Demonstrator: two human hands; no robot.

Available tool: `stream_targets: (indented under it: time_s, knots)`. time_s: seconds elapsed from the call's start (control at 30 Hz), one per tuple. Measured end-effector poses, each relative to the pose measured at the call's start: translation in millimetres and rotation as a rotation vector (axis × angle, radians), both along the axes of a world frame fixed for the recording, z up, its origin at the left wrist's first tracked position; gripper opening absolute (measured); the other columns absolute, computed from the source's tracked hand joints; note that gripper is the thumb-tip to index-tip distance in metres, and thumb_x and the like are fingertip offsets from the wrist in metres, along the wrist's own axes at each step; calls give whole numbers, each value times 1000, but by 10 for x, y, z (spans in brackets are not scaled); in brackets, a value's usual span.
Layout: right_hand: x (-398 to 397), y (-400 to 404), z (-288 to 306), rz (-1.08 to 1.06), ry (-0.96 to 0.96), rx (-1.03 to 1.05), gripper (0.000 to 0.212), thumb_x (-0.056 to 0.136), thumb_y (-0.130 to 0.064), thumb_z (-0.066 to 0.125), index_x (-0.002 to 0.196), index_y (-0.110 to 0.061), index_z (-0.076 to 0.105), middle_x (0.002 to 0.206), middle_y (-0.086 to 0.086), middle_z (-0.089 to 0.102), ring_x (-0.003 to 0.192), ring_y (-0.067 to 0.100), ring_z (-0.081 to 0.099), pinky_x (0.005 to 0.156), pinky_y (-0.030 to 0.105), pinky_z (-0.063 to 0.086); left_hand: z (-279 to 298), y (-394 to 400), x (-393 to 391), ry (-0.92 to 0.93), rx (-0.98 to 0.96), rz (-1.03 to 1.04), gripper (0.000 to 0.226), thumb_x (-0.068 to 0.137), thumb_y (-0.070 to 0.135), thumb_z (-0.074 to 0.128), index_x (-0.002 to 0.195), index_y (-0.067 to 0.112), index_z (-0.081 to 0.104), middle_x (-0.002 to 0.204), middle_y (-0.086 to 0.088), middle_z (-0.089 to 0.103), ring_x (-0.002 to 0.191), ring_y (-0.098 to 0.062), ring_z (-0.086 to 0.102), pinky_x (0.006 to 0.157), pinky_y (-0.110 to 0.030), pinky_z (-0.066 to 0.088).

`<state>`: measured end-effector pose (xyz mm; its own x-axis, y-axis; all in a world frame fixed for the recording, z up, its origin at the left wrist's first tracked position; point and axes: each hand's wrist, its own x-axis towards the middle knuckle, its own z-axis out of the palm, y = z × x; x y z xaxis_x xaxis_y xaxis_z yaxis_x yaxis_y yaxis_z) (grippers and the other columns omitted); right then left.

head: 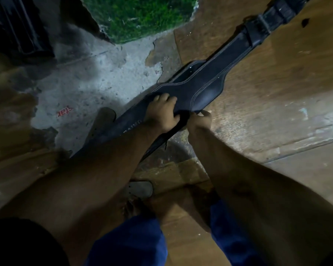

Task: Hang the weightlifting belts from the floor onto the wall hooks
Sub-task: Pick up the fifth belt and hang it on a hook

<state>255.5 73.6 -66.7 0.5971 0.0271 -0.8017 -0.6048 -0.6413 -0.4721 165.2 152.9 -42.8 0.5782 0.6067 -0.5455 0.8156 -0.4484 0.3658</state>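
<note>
Belt (200, 87) looked like matt black leather with pale stitching. Floor: worn wood-grain planks (277, 83), scuffed; bare patch of rough grey concrete (96, 77). Green turf mat (140, 16) was fuzzy. Trousers (131, 244) were blue cloth.

Dim, soft-focus view, dark curved edges

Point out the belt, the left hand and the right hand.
belt (204, 83): head view, wide padded middle.
left hand (161, 114): head view, back of hand.
right hand (199, 121): head view, knuckles.

Black stitched belt (200, 85), stretched diagonally.
</note>
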Motion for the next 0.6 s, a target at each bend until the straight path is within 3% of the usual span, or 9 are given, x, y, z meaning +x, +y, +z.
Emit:
stream_targets:
  time_s: [0.1,0.23,0.33,0.43,0.6]
  knots:
    - [-105,-75,-169,-27,72,49,35,93,-21,61,125,-7,59,113,14,70,107,35,68,98,49,56,-84,-62,-7,45,71,-101,74,81,43,68,144,12,46,150,-17,42,136,-38,39,106,-46,35]
    - [-45,-78,-42,-173,235,218,27,103,-28,55,114,-6,67,92,5,73,85,21,71,76,30,60,-102,-134,-37,67,122,-160,86,82,54,67,153,16,35,159,-18,30,145,-38,29,112,-49,29]
    - [7,-30,6,-115,274,266,37,105,-35,49,120,-8,69,103,8,76,96,27,73,93,43,59,-61,-44,-162,3,42,-131,83,88,47,68,157,19,30,163,-19,26,149,-38,26,115,-49,30]
    - [18,-27,-93,42,200,199,40,99,-43,55,115,-10,70,109,11,76,104,32,71,101,54,54,76,64,-220,-45,46,-64,68,94,37,65,154,18,39,157,-19,38,142,-39,37,112,-47,37]
    - [-68,-76,472,94,173,212,45,93,-49,61,114,-11,70,115,11,75,110,32,69,102,51,54,586,64,-159,-15,86,56,62,96,33,62,151,14,40,152,-19,42,138,-38,40,108,-49,41]
